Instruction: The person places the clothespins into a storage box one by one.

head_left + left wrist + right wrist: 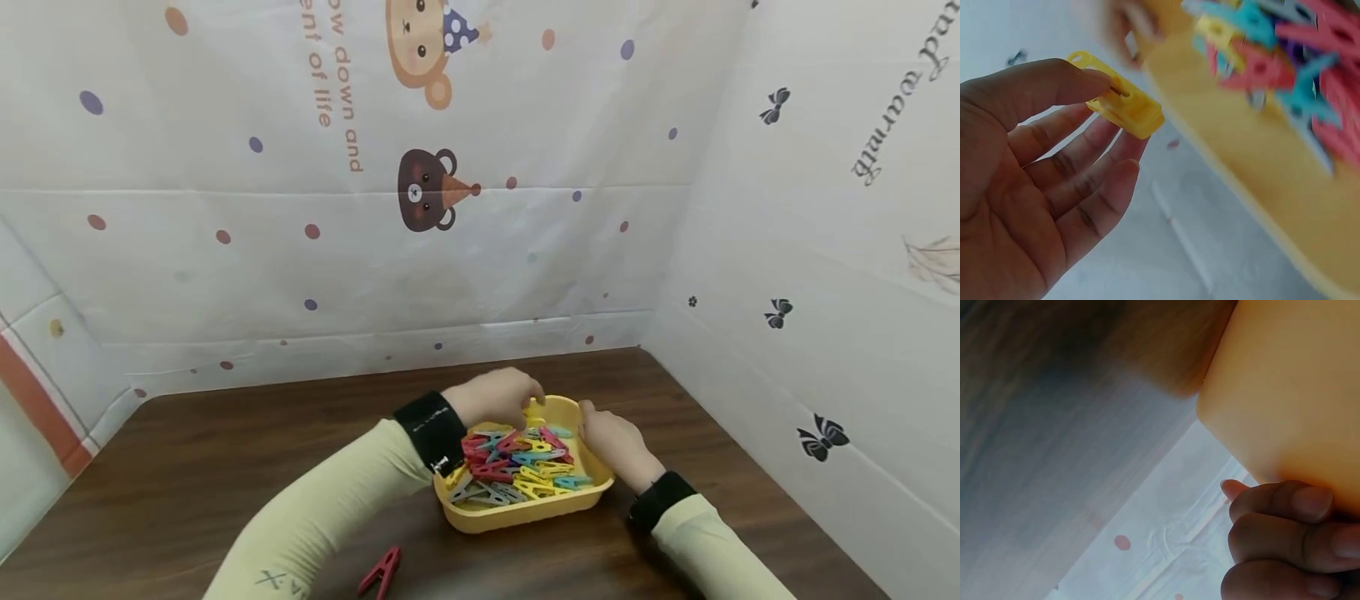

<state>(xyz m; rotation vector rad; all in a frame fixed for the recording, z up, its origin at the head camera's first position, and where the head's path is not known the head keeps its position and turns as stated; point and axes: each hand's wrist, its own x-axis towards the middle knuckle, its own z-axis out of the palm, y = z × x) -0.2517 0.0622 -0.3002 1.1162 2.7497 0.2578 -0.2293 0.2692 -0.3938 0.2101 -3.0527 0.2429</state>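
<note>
My left hand (497,397) pinches a yellow clothespin (1124,103) between thumb and fingers, above the far part of a yellow plastic basket (498,522). Inside the basket lies a heap of clothespins (517,462) in red, yellow, blue and grey. With curled fingers, my right hand (617,443) grips the basket's right side near the far corner. In the right wrist view, its fingers (1272,540) bend against the basket's outer wall (1285,394), and the thumb is hidden.
A single red clothespin (381,572) lies on the dark wooden table (255,467), left of the basket and nearer to me. White printed sheets (480,275) hang behind the table and along its right side (772,375).
</note>
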